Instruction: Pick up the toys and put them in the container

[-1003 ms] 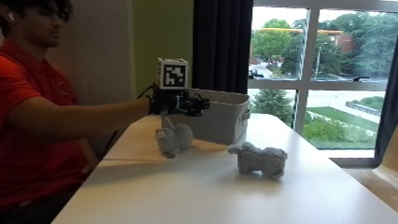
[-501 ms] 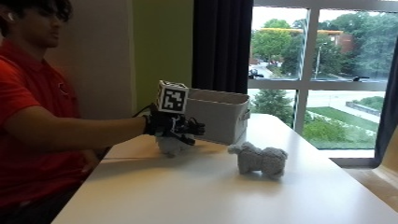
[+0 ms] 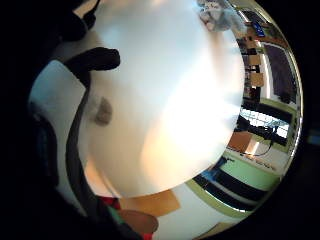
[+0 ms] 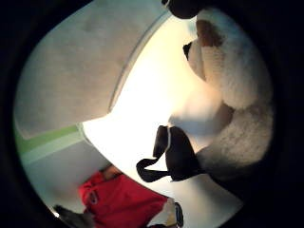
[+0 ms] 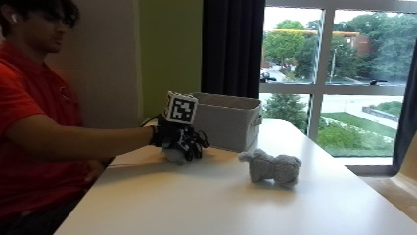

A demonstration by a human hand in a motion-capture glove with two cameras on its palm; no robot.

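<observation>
Fuzzy plush toys (image 5: 272, 168) (grey, nubbly) on a smooth matt white table (image 5: 215, 205); matt plastic-looking container (image 5: 225, 121).

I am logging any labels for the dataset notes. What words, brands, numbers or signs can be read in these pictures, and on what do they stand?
None can be read.
The container shows no print on its visible wall.
The two toys, one under the gloved right hand and the grey toy standing alone on the table, show no tags.
The person's red shirt has a small chest mark, too blurred to read.

Office-like room; white table (image 5: 196, 196); big window (image 5: 338, 73); dark curtain (image 5: 231, 46)
</observation>
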